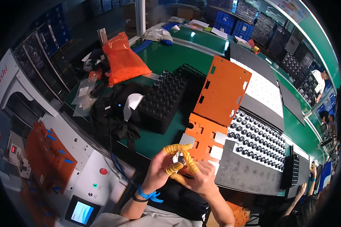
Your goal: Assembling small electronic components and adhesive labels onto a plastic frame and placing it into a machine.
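My left hand [158, 171], with a blue strap at the wrist, and my right hand [202, 177] meet in front of my body. Yellow cots cover several fingertips on both. Between them the fingers pinch a small part [180, 159], whitish with a dark round piece; its exact kind is too small to make out. Just beyond my hands lies an orange fixture plate [204, 130] with cut-outs and several pale metal plates [216, 152] on it. Its hinged-looking orange panel [224, 90] stands raised behind.
Left of the fixture stands a black tray [163, 94] of round parts. To the right, white strips [259, 140] carry rows of black round parts on a dark mat [242, 170]. A machine with a screen [82, 212] is at left. A co-worker's hand [301, 190] is at far right.
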A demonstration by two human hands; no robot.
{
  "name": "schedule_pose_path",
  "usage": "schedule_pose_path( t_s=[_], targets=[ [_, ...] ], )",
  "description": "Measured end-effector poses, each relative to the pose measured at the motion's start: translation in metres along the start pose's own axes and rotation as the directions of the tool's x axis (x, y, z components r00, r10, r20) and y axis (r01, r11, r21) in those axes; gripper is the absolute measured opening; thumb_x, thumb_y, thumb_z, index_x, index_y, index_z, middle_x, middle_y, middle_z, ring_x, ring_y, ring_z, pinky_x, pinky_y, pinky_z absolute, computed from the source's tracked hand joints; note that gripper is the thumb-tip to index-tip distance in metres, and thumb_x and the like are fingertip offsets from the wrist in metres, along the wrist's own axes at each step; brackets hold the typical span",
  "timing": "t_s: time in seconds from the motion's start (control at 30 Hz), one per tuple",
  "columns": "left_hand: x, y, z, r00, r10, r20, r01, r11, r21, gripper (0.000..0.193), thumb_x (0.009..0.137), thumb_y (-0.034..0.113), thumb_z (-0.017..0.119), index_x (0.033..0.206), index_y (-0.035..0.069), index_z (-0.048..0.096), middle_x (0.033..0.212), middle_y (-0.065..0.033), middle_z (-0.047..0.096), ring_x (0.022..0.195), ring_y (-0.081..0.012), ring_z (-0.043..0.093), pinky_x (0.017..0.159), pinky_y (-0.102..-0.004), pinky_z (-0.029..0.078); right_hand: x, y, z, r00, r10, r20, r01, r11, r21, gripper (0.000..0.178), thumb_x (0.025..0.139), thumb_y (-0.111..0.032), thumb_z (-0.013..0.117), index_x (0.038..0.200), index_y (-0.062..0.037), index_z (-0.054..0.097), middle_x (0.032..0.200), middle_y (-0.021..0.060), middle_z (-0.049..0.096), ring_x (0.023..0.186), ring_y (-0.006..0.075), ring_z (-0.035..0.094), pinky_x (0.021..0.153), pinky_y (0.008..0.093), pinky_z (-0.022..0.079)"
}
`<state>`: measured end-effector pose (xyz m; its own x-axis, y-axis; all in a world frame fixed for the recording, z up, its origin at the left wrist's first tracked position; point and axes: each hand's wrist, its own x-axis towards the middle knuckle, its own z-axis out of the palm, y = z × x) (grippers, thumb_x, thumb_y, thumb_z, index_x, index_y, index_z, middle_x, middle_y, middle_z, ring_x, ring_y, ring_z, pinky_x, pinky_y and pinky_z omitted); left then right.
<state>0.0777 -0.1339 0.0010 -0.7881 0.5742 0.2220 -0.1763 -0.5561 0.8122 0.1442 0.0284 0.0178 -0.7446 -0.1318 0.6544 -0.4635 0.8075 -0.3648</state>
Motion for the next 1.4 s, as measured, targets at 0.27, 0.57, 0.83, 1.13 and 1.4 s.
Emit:
schedule_pose_path(
  t_s=[0.27,0.57,0.83,1.13,1.4],
  targets=[
    [0.02,0.015,0.037,0.997,-0.062,0.036,0.051,0.965,0.259,0.061,0.097,0.004,0.072,0.15,-0.002,0.044,0.144,-0.0109,0.06,0.124,-0.0134,0.06,0.103,-0.0294,0.052,0.003,0.024,0.001,0.959,-0.054,-0.278,-0.012,0.973,-0.232,0.044,0.066,-0.013,0.085,0.105,0.0042,0.073,0.063,0.0012,0.055,0.049,0.0162,0.05,0.048,0.0306,0.033],
    [0.019,-0.013,0.022,0.981,-0.154,0.121,0.139,0.983,0.123,0.037,0.104,0.012,0.064,0.136,-0.004,0.058,0.12,-0.0084,0.069,0.101,-0.0102,0.068,0.086,-0.0259,0.058,-0.01,0.028,-0.015,0.926,-0.04,-0.376,0.005,0.996,-0.094,0.025,0.083,-0.015,0.08,0.101,0.001,0.073,0.057,0.0011,0.048,0.043,0.017,0.043,0.046,0.031,0.031],
    [0.037,-0.019,0.029,0.994,0.035,0.103,-0.083,0.857,0.509,0.027,0.101,0.018,0.068,0.116,-0.004,0.065,0.096,-0.0048,0.067,0.076,-0.009,0.065,0.066,-0.0255,0.052,-0.025,0.042,-0.018,0.969,0.07,-0.238,-0.068,0.998,0.018,0.029,0.079,-0.017,0.084,0.099,0.0002,0.071,0.061,0.0027,0.053,0.046,0.0221,0.047,0.047,0.0361,0.036],
    [0.093,-0.002,0.028,0.958,0.275,-0.085,0.001,0.292,0.957,0.021,0.09,0.015,0.077,0.09,-0.005,0.071,0.086,-0.0138,0.066,0.069,-0.0315,0.066,0.059,-0.0381,0.05,-0.042,0.054,-0.009,0.905,0.339,-0.259,-0.345,0.938,0.021,0.045,0.083,-0.012,0.078,0.126,0.0001,0.069,0.059,0.0034,0.047,0.051,0.0227,0.046,0.052,0.0375,0.038],
    [0.117,-0.02,0.01,0.976,0.189,-0.106,0.096,0.059,0.994,0.012,0.085,0.004,0.071,0.089,-0.008,0.07,0.091,-0.0224,0.067,0.083,-0.0424,0.067,0.071,-0.0482,0.053,-0.045,0.058,-0.007,0.93,0.284,-0.235,-0.289,0.957,0.013,0.039,0.084,-0.013,0.078,0.121,-0.0019,0.071,0.058,0.0019,0.045,0.05,0.0222,0.045,0.051,0.0365,0.037]
  ],
)
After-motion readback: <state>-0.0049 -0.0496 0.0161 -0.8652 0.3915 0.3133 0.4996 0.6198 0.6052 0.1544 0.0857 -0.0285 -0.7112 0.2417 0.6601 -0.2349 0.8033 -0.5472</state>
